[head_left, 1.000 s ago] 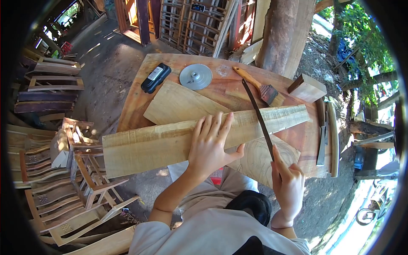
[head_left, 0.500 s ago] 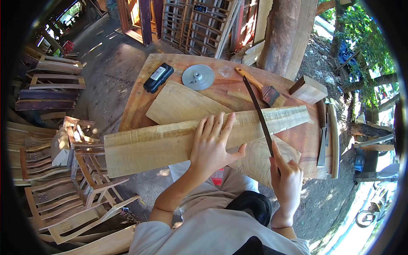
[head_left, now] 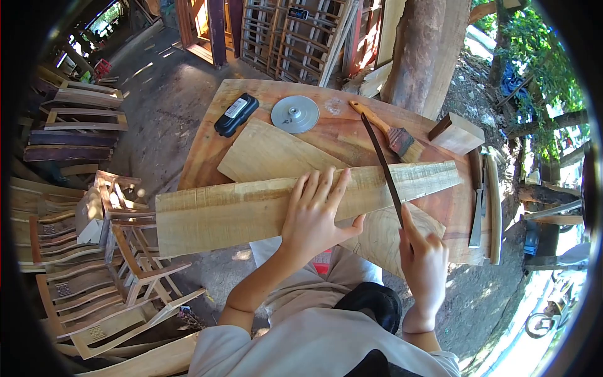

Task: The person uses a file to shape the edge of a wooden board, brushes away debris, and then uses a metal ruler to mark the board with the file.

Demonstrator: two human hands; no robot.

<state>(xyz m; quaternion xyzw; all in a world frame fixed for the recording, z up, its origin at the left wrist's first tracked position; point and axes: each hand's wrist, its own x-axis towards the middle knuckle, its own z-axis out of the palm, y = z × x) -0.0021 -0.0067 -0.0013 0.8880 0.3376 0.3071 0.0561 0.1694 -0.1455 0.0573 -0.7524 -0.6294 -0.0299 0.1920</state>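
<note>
A long pale wooden board (head_left: 217, 217) lies crosswise over the table, its left end jutting past the edge. My left hand (head_left: 314, 217) rests flat on the board's middle with fingers spread. Closed around the near end of a long, narrow dark file (head_left: 384, 164) is my right hand (head_left: 424, 264), index finger stretched along the tool. The file crosses the right part of the board at a slant, its tip reaching the paintbrush handle in this view. Beneath the long board are a flat wooden piece (head_left: 270, 151) and another grained piece (head_left: 402, 235).
On the wooden table (head_left: 207, 151) are a black case (head_left: 236, 114), a grey disc (head_left: 295, 114), a paintbrush (head_left: 396, 138), a wooden block (head_left: 457, 133) and a chisel-like tool (head_left: 477, 213). Wooden chairs (head_left: 135, 251) stand at left; a tree trunk (head_left: 421, 56) rises behind.
The board has turned slightly, its left end farther from me and its right end nearer. My right hand has edged forward with the file. My left hand keeps its place on the board.
</note>
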